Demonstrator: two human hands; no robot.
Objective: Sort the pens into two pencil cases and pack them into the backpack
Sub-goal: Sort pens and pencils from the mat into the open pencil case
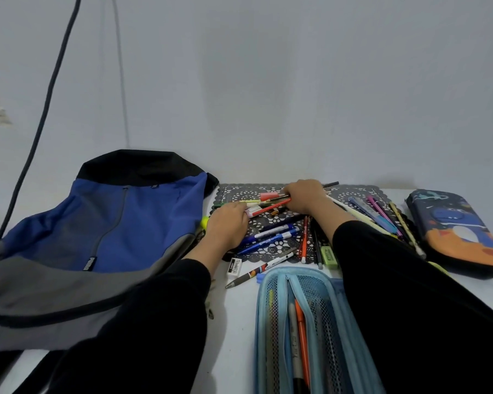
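Note:
Many pens and pencils lie scattered on a black lace mat [350, 194] at the back of the white table. My right hand [303, 196] grips a bundle of pens [271, 204] at the mat's far side. My left hand [229, 224] holds the other end of that bundle, fingers curled round it. A light blue mesh pencil case [305, 322] lies open in front of me with several pens inside. A dark dinosaur-print hard pencil case [456, 231] lies closed at the right. The blue and grey backpack [103, 223] lies flat on the left.
Blue pens [273, 236], red pencils [304, 243], a white eraser [234, 267] and a green eraser [328, 255] lie between my arms. More pens [382, 216] fan out beside the dinosaur case. A dark cable [52, 89] hangs down the wall at left.

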